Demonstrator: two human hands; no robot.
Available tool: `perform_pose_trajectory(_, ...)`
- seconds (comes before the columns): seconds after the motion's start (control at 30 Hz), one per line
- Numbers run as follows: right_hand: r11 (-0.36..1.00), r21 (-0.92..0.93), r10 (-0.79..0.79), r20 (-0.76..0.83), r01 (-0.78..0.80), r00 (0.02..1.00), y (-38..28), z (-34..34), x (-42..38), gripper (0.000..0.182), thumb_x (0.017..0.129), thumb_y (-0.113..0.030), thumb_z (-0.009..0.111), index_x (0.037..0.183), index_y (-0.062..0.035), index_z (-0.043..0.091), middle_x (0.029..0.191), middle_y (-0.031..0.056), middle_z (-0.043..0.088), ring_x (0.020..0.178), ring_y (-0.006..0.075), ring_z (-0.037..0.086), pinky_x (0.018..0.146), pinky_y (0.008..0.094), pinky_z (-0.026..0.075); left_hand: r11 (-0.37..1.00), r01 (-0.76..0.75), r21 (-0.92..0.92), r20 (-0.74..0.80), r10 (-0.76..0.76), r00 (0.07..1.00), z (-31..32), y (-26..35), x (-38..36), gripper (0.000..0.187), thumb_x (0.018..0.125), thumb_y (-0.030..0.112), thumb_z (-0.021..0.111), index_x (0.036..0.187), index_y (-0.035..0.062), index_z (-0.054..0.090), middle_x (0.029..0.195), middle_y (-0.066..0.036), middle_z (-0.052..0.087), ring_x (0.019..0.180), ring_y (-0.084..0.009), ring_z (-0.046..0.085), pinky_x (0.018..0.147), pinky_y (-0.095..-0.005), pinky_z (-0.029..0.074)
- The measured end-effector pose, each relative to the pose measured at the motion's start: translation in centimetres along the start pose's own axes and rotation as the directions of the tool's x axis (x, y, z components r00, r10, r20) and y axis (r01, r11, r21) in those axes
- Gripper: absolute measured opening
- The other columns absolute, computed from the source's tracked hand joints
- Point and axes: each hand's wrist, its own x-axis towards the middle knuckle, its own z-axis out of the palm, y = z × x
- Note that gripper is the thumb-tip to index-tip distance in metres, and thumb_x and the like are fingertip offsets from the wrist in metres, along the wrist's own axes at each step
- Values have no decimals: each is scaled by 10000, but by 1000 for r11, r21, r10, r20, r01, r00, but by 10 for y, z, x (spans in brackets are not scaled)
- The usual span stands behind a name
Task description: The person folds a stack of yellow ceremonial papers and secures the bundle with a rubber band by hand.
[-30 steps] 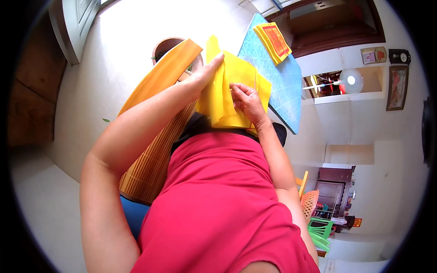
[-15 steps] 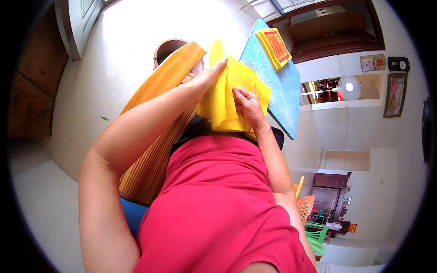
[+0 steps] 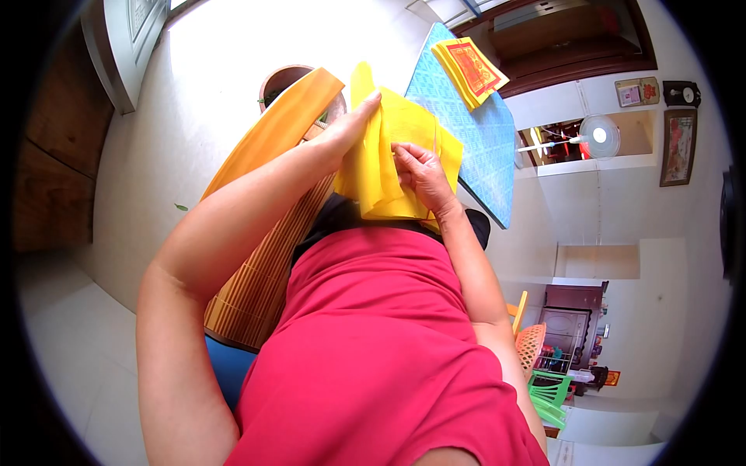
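A sheaf of thin yellow paper sheets [image 3: 374,182] rests over my lap, its layers folded and partly lifted. My left hand [image 3: 351,132] grips the sheaf along its left side, thumb on top, the other fingers mostly hidden. Over the middle of the paper, my right hand [image 3: 423,177] has its fingers closed in a pinch at an inner sheet's edge. Whether anything small is between those fingertips I cannot make out. A stack of yellow paper with red printing [image 3: 471,68] lies on the blue patterned table [image 3: 482,147] beyond my right hand.
I sit on a slatted wooden seat with an orange wooden armrest [image 3: 272,124] to my left. Behind it stands a round plant pot [image 3: 280,79]. A fan [image 3: 600,137], a green plastic chair [image 3: 549,392] and an orange basket-like chair back [image 3: 531,346] are off to the right.
My right hand has shifted slightly left and up across the paper, its fingers still pinched. The left hand keeps its hold. The camera view has tilted a little.
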Motion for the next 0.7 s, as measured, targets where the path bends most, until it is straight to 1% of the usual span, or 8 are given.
perform_pose_trajectory(0.2,1000,10,-14,24,14,1000,4,-3,2,286,963,-243,560,1125,-26,652,855,20,669,718,61,616,615,193,493,1000,3,17,6,-3,1000,-3,-2,4,795,884,640,479,1309,-32,469,1241,-184,561,1115,-256,550,970,-348,419)
perform_pose_trajectory(0.43,1000,16,2,25,-2,1000,3,-3,2,282,964,-242,558,1128,-33,654,859,19,668,719,61,615,615,193,493,1000,11,7,6,-11,1000,1,2,-2,786,885,638,480,1304,-28,474,1236,-180,563,1108,-257,553,970,-349,418)
perform_pose_trajectory(0.53,997,77,30,-38,-27,999,-2,6,-1,170,958,-191,578,1061,-75,647,724,-104,486,568,-14,394,482,146,312,1000,21,3,2,-21,1000,2,3,-3,781,885,634,485,1311,-21,467,1242,-181,558,1117,-257,546,975,-353,412)
perform_pose_trajectory(0.63,1000,8,18,-20,-18,1000,0,1,-1,290,961,-254,559,1129,-37,654,870,29,675,724,70,618,617,200,494,1000,13,23,-16,-13,1000,-3,-3,8,774,885,633,486,1325,-3,457,1252,-179,550,1133,-256,532,980,-363,405)
perform_pose_trajectory(0.7,1000,18,8,-18,-8,1000,2,-1,0,294,961,-257,558,1128,-35,653,876,35,678,725,75,619,619,203,493,999,7,39,-22,-6,1000,-5,-6,13,774,882,640,482,1334,13,452,1259,-172,547,1143,-255,523,983,-373,398)
